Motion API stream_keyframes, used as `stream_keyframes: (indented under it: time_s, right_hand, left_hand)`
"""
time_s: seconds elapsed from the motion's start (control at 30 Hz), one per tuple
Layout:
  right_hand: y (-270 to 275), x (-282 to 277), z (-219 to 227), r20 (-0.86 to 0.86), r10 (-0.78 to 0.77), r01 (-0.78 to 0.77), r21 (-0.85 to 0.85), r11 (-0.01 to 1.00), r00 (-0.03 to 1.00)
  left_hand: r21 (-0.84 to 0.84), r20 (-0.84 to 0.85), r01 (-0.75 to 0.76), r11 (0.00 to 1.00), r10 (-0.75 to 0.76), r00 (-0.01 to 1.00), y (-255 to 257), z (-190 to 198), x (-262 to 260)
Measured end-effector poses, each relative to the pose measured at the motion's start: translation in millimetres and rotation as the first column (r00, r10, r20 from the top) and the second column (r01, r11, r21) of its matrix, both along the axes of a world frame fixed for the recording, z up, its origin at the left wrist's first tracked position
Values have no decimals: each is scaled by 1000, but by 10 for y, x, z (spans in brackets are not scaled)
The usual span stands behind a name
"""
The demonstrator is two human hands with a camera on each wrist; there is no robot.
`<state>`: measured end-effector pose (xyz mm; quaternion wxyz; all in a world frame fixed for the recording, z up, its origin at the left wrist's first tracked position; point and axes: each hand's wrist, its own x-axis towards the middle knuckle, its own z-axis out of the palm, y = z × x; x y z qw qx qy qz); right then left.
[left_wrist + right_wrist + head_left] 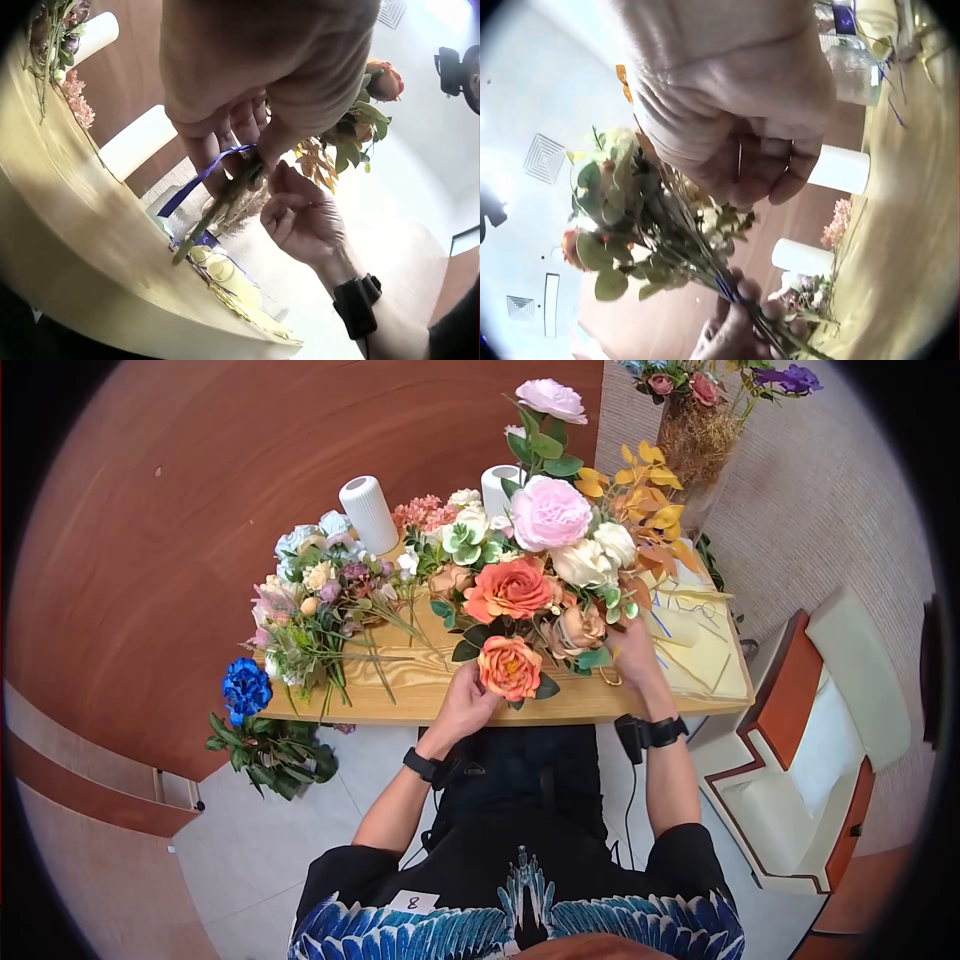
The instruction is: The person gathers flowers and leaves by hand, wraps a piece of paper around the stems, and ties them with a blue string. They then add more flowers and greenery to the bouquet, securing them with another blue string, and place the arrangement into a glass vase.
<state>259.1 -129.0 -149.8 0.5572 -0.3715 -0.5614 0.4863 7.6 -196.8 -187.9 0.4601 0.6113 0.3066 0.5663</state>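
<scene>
A flower-arranging workspace, perhaps a florist's studio or craft room. A small wooden table (pixel 420 680) stands against a wood-panelled wall (pixel 200 480), heaped with loose artificial flowers (pixel 320 600), white ribbed vases (pixel 368 512) and yellow paper (pixel 700 650). A cushioned chair (pixel 820 740) sits beside it on a pale tiled floor (pixel 250 850).

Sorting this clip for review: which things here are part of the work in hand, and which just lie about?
In use: left hand, bouquet, purple ribbon, right hand.
Lying about: loose flowers, white vases, blue flower, yellow paper, chair.
</scene>
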Motion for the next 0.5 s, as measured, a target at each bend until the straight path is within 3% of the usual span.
stream_keyframes:
  time_s: [0.03, 0.07, 0.13, 0.17, 0.2, 0.27, 0.3, 0.33, 0.4, 0.43, 0.5]
  right_hand:
    - [22, 71, 82, -18, 149, -150, -108, 983, 989]
    - [30, 60, 82, -17, 139, -140, -108, 984, 990]
    - [57, 10, 73, -43, 196, -195, 33, 980, 980]
    - [41, 58, 118, 329, 132, -132, -21, 991, 935]
    - [96, 49, 29, 330, 125, -126, -19, 992, 936]
    - [172, -78, -127, 322, -125, 55, 216, 975, 939]
    - [92, -96, 69, 398, -126, -12, 326, 945, 909]
    - [147, -101, -3, 396, -128, -9, 325, 946, 909]
    - [306, -122, -266, 131, -89, 85, 36, 996, 987]
    - [359, -57, -356, 289, -89, 52, 131, 990, 953]
    - [226, -180, -102, 224, -75, 37, 168, 985, 972]
  left_hand:
    - [-27, -40, -23, 999, 22, 999, 72, -117, -16]
    - [-27, -40, -13, 1000, 12, 999, 99, -128, 0]
    - [-121, 13, 31, 992, -30, 999, 145, -158, 40]
    - [-104, -5, 20, 994, -20, 1000, 168, -151, 59]
    - [-102, -5, 25, 995, -26, 1000, 209, -145, 64]
    - [-159, -20, 44, 986, -48, 999, 249, -141, 80]
    - [-161, -44, 26, 987, -33, 998, 259, -138, 89]
    - [-162, -46, 28, 986, -36, 998, 263, -129, 77]
    - [-215, -144, 8, 977, -39, 989, 261, -69, 46]
    - [-231, -110, 31, 972, -58, 992, 282, -67, 34]
    - [-230, -108, 35, 973, -61, 992, 370, -265, 18]
